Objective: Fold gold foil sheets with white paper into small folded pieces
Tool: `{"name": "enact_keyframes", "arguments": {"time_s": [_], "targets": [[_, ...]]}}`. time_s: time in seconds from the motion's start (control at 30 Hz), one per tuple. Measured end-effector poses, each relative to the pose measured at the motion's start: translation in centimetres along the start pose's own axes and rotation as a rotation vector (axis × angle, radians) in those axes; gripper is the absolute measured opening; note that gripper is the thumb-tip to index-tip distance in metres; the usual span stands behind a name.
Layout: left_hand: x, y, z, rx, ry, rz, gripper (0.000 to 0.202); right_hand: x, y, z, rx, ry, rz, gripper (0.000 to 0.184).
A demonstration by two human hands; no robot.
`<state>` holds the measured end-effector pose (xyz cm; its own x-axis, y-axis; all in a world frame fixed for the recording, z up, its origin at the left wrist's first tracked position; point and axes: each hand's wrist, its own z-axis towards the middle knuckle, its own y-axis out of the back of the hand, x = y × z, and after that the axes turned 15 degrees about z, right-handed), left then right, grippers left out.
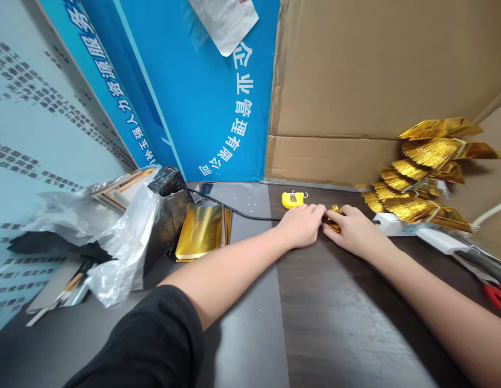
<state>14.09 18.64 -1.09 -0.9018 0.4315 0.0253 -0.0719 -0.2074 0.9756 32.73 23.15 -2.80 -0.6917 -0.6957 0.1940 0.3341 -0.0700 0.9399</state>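
Evidently, 1 small creased piece of shiny gold foil (335,227) between left hand (302,224) and right hand (352,229), on the dark wood-grain tabletop (335,323).
Right fingers pinch the foil, probably to keep its creases tight; left fingers bend at its other end, gripping or pressing: cannot tell. Flat gold foil sheets (199,233) at left, pleated gold foil fans (430,152) piled at right, presumably kept apart.
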Motion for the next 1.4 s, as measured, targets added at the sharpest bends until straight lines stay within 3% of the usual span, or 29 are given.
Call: {"name": "enact_keyframes", "arguments": {"time_s": [0.3, 0.63, 0.9, 1.17, 1.4], "targets": [[0.2, -0.3, 0.2, -0.040, 0.006, -0.004, 0.032, 1.6, 0.3, 0.4, 0.002, -0.132, -0.022, 0.032], [0.6, -0.8, 0.9, -0.047, -0.012, 0.033, 0.019, 2.5, 1.6, -0.1, 0.007, -0.170, -0.047, 0.034], [0.7, -0.9, 0.9, -0.057, -0.016, 0.041, 0.018, 2.2, 1.5, 0.0, 0.027, -0.150, -0.030, 0.051], [0.7, -0.6, 0.8, -0.052, -0.021, 0.017, 0.016, 2.0, 2.4, -0.1, 0.022, -0.175, -0.068, 0.081], [0.8, -0.6, 0.9, -0.032, -0.021, 0.009, 0.017, 1.8, 2.2, -0.1, 0.070, -0.159, -0.085, 0.068]]}}
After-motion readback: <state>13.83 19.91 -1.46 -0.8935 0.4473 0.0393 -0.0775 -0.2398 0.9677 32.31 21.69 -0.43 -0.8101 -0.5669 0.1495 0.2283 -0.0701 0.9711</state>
